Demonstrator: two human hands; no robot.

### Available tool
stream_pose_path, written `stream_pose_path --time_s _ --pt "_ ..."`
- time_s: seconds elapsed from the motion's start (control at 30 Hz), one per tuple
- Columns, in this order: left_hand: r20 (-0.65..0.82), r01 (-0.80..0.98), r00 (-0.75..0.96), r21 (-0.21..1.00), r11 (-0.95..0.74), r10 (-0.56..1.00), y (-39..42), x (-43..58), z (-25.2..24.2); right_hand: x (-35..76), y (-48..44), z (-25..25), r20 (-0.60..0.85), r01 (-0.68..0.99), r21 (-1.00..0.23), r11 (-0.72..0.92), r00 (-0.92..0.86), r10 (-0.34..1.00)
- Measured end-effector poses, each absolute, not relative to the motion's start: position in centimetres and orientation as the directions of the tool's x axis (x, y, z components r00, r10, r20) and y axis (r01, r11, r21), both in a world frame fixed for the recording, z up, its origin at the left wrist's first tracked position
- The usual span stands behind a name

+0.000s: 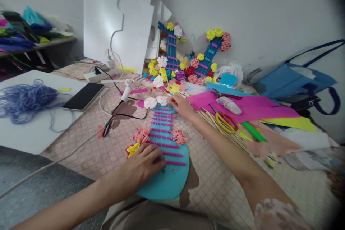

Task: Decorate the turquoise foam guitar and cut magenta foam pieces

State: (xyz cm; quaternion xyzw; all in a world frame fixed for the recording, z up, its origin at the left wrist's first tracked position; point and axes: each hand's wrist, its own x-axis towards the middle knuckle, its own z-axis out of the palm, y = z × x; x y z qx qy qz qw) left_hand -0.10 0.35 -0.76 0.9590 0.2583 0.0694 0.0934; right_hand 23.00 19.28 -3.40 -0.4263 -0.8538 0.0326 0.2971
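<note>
Head view: a heap of purple yarn (pixel 29 97) sits at nine o'clock, with a black phone (pixel 83 96) beside it and a white glue gun (pixel 126 93) closer in. At seven, the left hand (pixel 147 160) rests loosely curled, holding nothing, on the blue guitar shape (pixel 172 159), which lies at six, its neck pointing to twelve. Two white flowers (pixel 162 100) top it. Near the middle, the right hand (pixel 180 105) bends beside them; I can't quite tell if it's pinching anything. Yellow-handled scissors (pixel 225 123) lie at four.

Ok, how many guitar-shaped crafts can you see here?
3: the light blue guitar under the left hand, plus the left dark blue guitar and the right dark blue guitar, both back near the wall. Others may be hidden.
</note>
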Motion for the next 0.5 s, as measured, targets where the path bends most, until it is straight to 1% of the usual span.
stream_pose_path --time_s 0.07,0.17,0.3,0.5 --pt "0.09 0.475 0.858 0.233 -0.849 0.505 0.42 -0.15 -0.95 23.19 18.97 -3.26 0.507 0.661 -0.375 0.65 -0.44 0.741" --pt "0.089 0.465 0.862 0.251 -0.849 0.498 0.52 -0.17 -1.06 23.56 18.77 -3.25 0.503 0.63 -0.424 0.651 -0.433 0.748" --pt "0.092 0.458 0.865 0.254 -0.852 0.493 0.63 -0.16 -0.92 23.88 19.07 -3.75 0.484 0.621 -0.436 0.651 -0.449 0.752" --pt "0.096 0.445 0.873 0.244 -0.862 0.478 0.7 -0.24 -0.52 23.82 19.24 -4.13 0.47 0.645 -0.422 0.637 -0.445 0.762"
